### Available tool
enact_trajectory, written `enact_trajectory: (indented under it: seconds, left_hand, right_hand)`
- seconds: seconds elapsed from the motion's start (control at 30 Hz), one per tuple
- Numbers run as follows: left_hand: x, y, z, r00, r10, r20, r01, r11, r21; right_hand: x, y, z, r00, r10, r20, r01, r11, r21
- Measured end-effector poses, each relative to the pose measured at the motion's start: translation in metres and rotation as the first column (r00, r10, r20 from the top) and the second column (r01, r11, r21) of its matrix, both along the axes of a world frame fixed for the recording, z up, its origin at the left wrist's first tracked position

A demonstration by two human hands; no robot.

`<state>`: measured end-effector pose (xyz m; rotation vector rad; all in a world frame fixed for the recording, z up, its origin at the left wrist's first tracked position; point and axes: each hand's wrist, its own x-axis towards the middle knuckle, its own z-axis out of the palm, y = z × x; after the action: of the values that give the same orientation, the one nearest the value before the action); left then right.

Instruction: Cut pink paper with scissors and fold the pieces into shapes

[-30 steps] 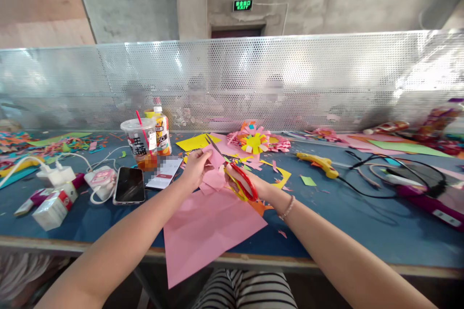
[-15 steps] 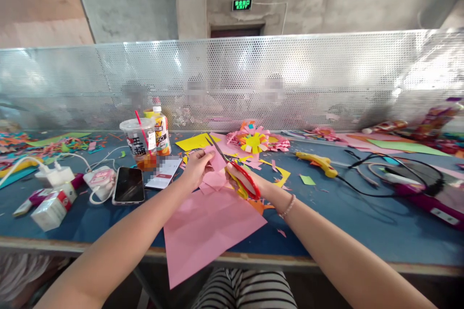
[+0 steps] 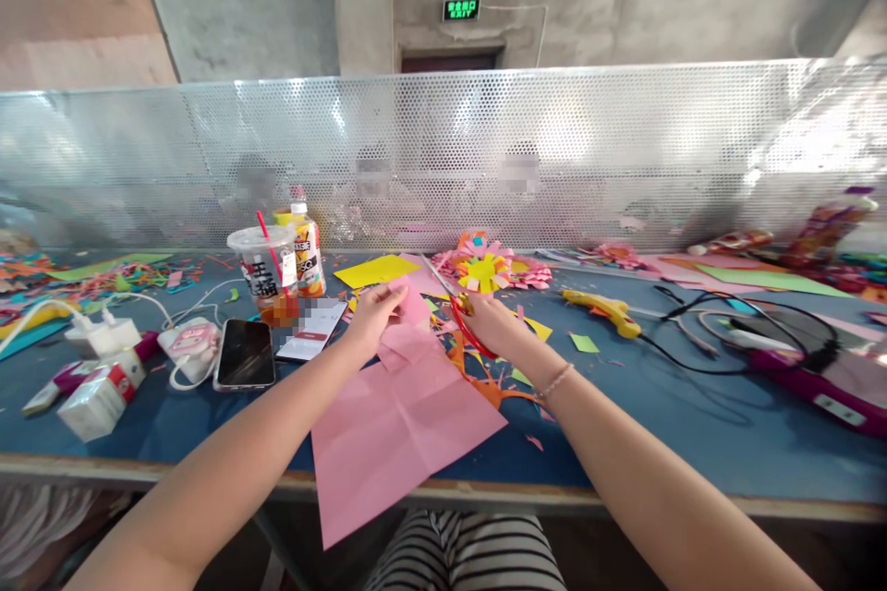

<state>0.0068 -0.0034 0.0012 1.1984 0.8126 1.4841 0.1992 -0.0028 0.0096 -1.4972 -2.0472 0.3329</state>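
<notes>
Blue surface under paper scraps: left hand pinches a folded pink piece — light, floppy, best held near the fold. Right hand is closed on red scissors, blades seemingly apart — the pink sheet overhangs the near edge.

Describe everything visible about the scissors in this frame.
The scissors have red plastic handle loops with a yellow inner lining and slim grey metal blades. The right hand grips the handles, fingers through the loops, hiding most of them. The blades point up and to the left, away from the person, and look nearly closed, their tip near the pink paper flower pile. They are held just above the blue table, right of the small pink paper piece pinched by the left hand.
</notes>
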Motion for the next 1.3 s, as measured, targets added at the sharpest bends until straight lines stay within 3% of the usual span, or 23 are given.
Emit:
enact_trajectory:
  seconds: [0.03, 0.1, 0.2, 0.3, 0.33, 0.43, 0.53, 0.73, 0.87, 1.03, 1.2, 1.3]
  left_hand:
    - [-0.001, 0.001, -0.001, 1.000, 0.013, -0.014, -0.013, 1.000, 0.010]
    - [-0.001, 0.003, -0.002, 0.999, 0.025, -0.021, -0.025, 1.000, 0.009]
    - [-0.001, 0.003, -0.003, 1.000, 0.008, -0.019, -0.008, 1.000, -0.019]
    - [0.001, 0.001, -0.003, 0.999, -0.011, -0.040, 0.010, 1.000, -0.030]
    - [0.002, 0.000, -0.002, 0.999, -0.022, -0.044, 0.021, 0.999, -0.034]
    - [0.005, -0.002, -0.003, 0.995, -0.086, -0.055, 0.083, 0.994, -0.065]
    - [0.008, -0.001, -0.005, 0.991, -0.113, -0.073, 0.106, 0.990, -0.094]
    - [0.010, 0.000, -0.012, 0.996, -0.090, -0.025, 0.088, 0.994, -0.066]
    - [0.013, -0.007, -0.010, 0.979, -0.199, -0.049, 0.198, 0.980, -0.032]
    - [0.015, -0.015, -0.004, 0.977, -0.194, -0.094, 0.193, 0.981, -0.020]
    - [0.012, -0.010, -0.005, 0.993, -0.114, -0.015, 0.112, 0.988, -0.105]
    - [0.010, -0.005, -0.007, 0.985, -0.173, 0.010, 0.173, 0.979, -0.110]
  right_hand:
    - [0.006, 0.005, -0.001, 0.983, -0.097, 0.153, 0.094, 0.995, 0.031]
    - [0.017, 0.012, -0.004, 0.900, -0.156, 0.406, 0.162, 0.987, 0.020]
    - [0.022, 0.013, -0.004, 0.884, -0.156, 0.440, 0.159, 0.987, 0.029]
    - [0.014, 0.005, 0.002, 0.940, -0.133, 0.315, 0.062, 0.973, 0.224]
    - [0.009, 0.001, 0.005, 0.972, -0.053, 0.229, -0.009, 0.966, 0.260]
    - [-0.009, -0.009, 0.010, 0.966, 0.250, -0.063, -0.240, 0.961, 0.134]
    - [-0.020, -0.012, 0.006, 0.923, 0.348, -0.163, -0.335, 0.937, 0.100]
    - [-0.021, -0.002, -0.009, 0.937, 0.287, -0.200, -0.278, 0.958, 0.075]
    - [-0.022, -0.002, -0.009, 0.939, 0.219, -0.265, -0.208, 0.976, 0.070]
    - [-0.024, -0.005, -0.007, 0.919, 0.236, -0.316, -0.241, 0.970, 0.024]
    - [-0.024, -0.003, -0.008, 0.801, 0.276, -0.531, -0.377, 0.922, -0.089]
    - [-0.026, -0.003, -0.009, 0.718, 0.224, -0.659, -0.394, 0.912, -0.119]
